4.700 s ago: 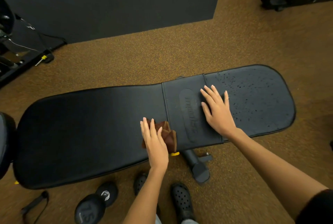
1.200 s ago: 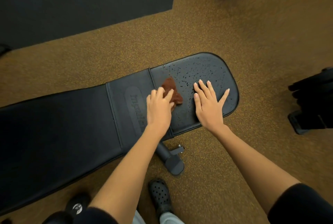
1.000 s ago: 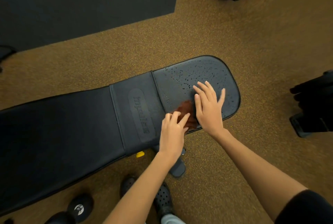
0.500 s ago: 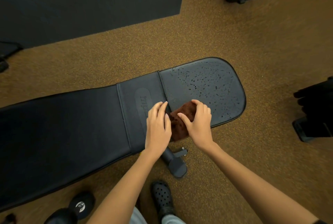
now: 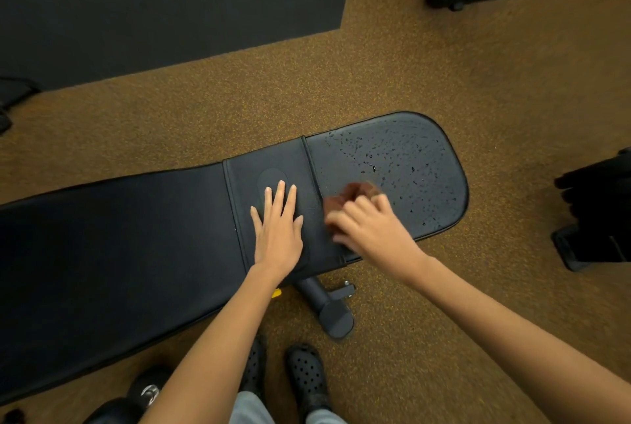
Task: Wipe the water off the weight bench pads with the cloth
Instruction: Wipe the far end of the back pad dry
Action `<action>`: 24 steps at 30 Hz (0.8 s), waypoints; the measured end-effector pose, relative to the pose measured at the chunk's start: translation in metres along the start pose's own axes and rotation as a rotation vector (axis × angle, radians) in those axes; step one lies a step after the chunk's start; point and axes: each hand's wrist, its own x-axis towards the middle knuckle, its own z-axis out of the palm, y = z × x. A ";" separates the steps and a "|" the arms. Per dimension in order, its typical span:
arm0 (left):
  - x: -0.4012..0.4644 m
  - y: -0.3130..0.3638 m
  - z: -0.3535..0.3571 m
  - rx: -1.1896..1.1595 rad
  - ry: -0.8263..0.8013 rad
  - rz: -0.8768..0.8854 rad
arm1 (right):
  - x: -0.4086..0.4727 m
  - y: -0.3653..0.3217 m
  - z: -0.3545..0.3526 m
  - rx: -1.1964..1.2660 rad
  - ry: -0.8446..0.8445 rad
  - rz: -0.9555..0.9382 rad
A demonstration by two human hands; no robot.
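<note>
Head view. A black weight bench (image 5: 136,253) lies flat across the frame on brown speckled flooring (image 5: 375,65). It has three padded sections: a long back pad (image 5: 119,246) at the left, a narrow middle section (image 5: 273,164) bounded by two seams, and a rounded seat pad (image 5: 403,167) at the right.

Markings: the middle section carries an embossed oval panel (image 5: 271,177). The fingers of the left hand cover most of it, and no lettering can be read. A dumbbell (image 5: 146,393) at the bottom edge shows a small white mark on its end face; it is too small to read.

Left hand (image 5: 278,229): open and flat, palm down, fingers extended and slightly spread. It rests on the middle section and holds nothing.

Right hand (image 5: 372,225): blurred. The fingers are curled downward over the brown cloth (image 5: 355,193), which shows beyond the fingertips. The cloth lies on the seat pad, just to the right of the seam with the middle section. The hand grips or presses the cloth; the blur prevents telling which.

Water: droplets (image 5: 392,153) cover the far and right portions of the seat pad. The back pad and middle section show no droplets.

Below the bench: a black support foot (image 5: 329,307) with a bolt projects from under the near edge. Two black perforated clogs (image 5: 307,379) stand on the floor beside it.
</note>
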 end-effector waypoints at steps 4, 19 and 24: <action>-0.001 0.001 0.005 0.042 -0.011 -0.006 | -0.022 -0.009 0.008 0.164 -0.005 0.041; 0.004 0.002 0.029 0.214 0.034 0.052 | 0.029 -0.004 0.066 0.188 -0.156 0.344; 0.005 0.002 0.030 0.249 0.038 0.036 | 0.054 0.007 0.065 0.216 -0.147 0.273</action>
